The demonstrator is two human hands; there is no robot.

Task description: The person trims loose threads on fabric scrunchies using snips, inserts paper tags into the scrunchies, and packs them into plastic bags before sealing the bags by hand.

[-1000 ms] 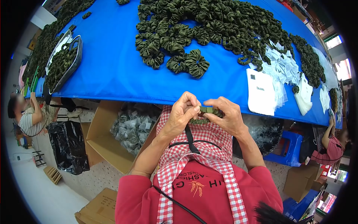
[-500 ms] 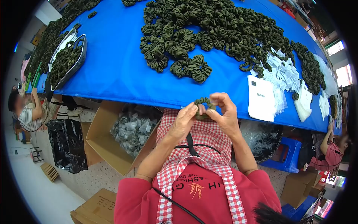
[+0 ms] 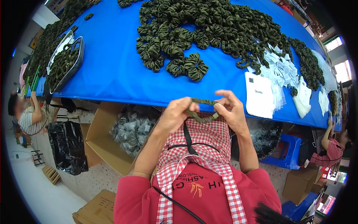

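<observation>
Between my two hands a dark green scrunchie (image 3: 204, 120) is pulled wide into a long loop, just in front of the table edge and above my checked apron. My left hand (image 3: 178, 114) is closed on one end of it. Thumb and fingers of my right hand (image 3: 230, 110) pinch the other end, with the index finger raised. Beyond them, two gathered scrunchies (image 3: 195, 67) lie side by side on the blue tablecloth (image 3: 112, 74). Behind these spreads a large heap of green scrunchies (image 3: 209, 22).
To the right lie a stack of white printed bags (image 3: 258, 95) and scattered small clear packets (image 3: 278, 71). A basket of scrunchies (image 3: 80, 56) sits at left. Below the table edge stand an open carton of packed bags (image 3: 102, 140) and a blue stool (image 3: 289, 153). People work at both sides.
My hands have moved apart, stretching the scrunchie from a small bunched ring into a wide loop. The view has shifted slightly.
</observation>
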